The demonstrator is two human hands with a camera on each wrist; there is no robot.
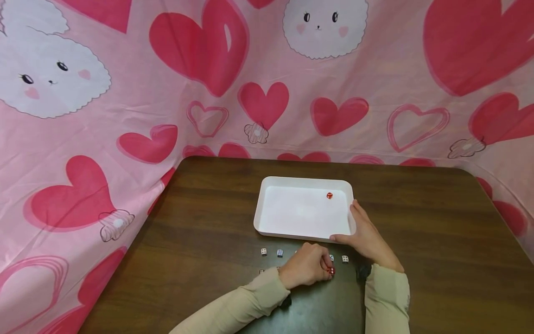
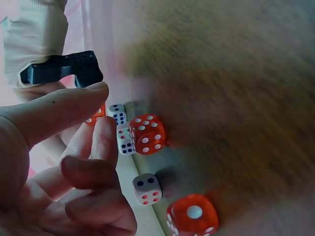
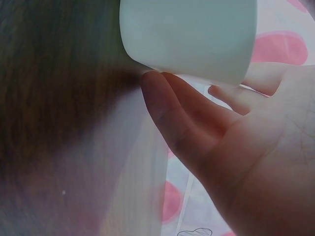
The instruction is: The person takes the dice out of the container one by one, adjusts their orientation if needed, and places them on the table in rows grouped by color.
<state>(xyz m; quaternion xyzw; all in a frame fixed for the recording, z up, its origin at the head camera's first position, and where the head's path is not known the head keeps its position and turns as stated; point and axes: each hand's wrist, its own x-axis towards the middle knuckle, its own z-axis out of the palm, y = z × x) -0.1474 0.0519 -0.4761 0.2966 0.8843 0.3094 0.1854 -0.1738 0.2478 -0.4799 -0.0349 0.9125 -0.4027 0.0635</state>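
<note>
My left hand is low over the table in front of the tray, pinching a red die between thumb and fingertips. In the left wrist view that red die is partly hidden by the fingers. My right hand grips the near right corner of a white tray, thumb on the front wall and fingers along the right side. Inside the tray, toward its back right, lies one red die. The right wrist view has the tray's outer wall against the fingers.
White dice form a row before the tray, partly hidden by the left hand. Closer in are more dice, including red ones. A black device sits on the right wrist. Pink heart-printed cloth hangs behind the brown table.
</note>
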